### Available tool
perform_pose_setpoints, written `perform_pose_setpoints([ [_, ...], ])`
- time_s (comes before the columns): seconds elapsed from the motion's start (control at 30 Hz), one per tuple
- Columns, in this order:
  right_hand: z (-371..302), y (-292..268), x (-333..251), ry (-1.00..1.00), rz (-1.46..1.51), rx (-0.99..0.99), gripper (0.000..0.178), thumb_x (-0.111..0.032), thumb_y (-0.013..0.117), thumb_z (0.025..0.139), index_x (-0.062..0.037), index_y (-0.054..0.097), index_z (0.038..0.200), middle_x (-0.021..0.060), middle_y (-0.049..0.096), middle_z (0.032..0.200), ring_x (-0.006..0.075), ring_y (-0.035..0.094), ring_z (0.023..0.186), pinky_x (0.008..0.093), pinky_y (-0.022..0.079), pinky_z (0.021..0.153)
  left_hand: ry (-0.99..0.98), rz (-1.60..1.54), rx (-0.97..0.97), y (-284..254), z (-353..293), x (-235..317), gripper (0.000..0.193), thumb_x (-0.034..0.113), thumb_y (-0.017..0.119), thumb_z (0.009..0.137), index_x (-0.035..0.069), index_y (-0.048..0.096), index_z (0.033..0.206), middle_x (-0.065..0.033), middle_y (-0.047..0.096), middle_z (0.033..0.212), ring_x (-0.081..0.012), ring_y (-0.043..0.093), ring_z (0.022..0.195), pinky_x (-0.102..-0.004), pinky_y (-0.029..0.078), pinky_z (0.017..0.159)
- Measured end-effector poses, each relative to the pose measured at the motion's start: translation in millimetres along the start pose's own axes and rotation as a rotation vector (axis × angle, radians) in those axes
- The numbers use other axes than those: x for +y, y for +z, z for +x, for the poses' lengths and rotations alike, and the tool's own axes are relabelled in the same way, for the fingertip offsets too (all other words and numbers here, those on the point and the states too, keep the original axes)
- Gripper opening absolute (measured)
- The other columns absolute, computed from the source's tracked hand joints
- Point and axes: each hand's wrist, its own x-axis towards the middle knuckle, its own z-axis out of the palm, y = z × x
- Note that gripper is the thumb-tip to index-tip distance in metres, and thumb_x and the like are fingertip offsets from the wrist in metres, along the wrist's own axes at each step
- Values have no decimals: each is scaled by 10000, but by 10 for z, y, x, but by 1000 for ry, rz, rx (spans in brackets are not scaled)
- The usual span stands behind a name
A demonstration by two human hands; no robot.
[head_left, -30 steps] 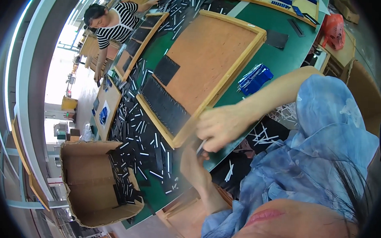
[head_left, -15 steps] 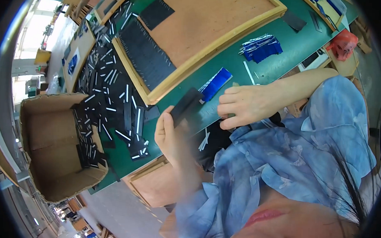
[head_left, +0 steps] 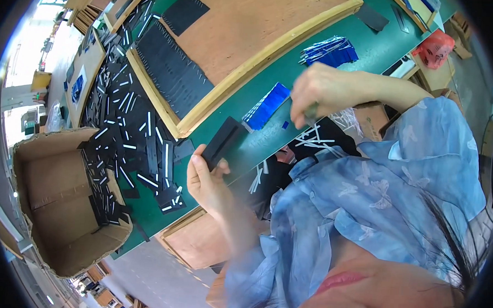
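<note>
My left hand [head_left: 205,181] grips a flat black rectangular piece [head_left: 225,137] by its near end, thumb on top, above the table's front edge. Just beyond that piece lies a stack of blue strips [head_left: 268,106] with white edges. My right hand [head_left: 322,92] is to the right of this stack, somewhat blurred, its fingers curled together. A small greenish thing [head_left: 311,110] shows beneath those fingers, too unclear to name. Further back is a second, looser blue stack [head_left: 332,51]. A small blue scrap [head_left: 285,124] lies near the table edge.
A wood-framed board [head_left: 252,27] bears black sheets [head_left: 170,68]. Black pieces with white strips [head_left: 148,133] heap up at left beside an open cardboard box [head_left: 52,184]. White strips [head_left: 316,141] lie on dark cloth at my lap. A red bag [head_left: 435,49] stands at right.
My right hand has moved up and away from the lap, uncovering the white strips and the blue scrap. My left hand still holds the black piece. The whole view has shifted slightly.
</note>
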Motion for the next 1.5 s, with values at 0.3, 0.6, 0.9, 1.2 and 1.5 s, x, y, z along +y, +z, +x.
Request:
perform_pose_setpoints([
  [0.3,58,-19,271,171,-188,157,321,-228,751,687,-142,644,978,34,515,979,234,580,835,350,459,645,84,41,51,-20,-27,-48,342,276,476,964,-40,563,1061,-140,626,833,-165,580,615,-228,465,546],
  [0.6,62,-41,131,-268,-442,386,336,-125,773,614,-134,638,921,43,518,942,157,475,573,290,373,490,76,65,113,80,-74,-49,585,468,320,973,-58,557,1066,-188,631,895,-221,615,665,-248,498,571],
  [0.9,122,13,-139,-61,-92,382,389,-137,792,611,-172,603,949,9,495,1003,170,544,712,299,448,558,-88,-53,-133,459,-178,-60,746,574,188,948,-65,550,1082,-205,634,881,-257,640,675,-294,530,602],
  [1.2,101,7,-176,-17,-75,390,409,-138,804,589,-167,607,946,15,499,1001,186,548,736,310,455,583,-79,-65,-157,472,-208,-70,756,573,173,949,-71,543,1088,-216,632,868,-263,637,673,-306,535,609],
  [1.5,116,-7,-226,16,-35,384,348,-165,800,614,-145,643,925,20,514,1003,194,562,805,309,470,636,-56,95,-187,523,-264,-16,427,328,412,971,-54,538,1115,-158,642,835,-184,631,666,-240,502,583],
])
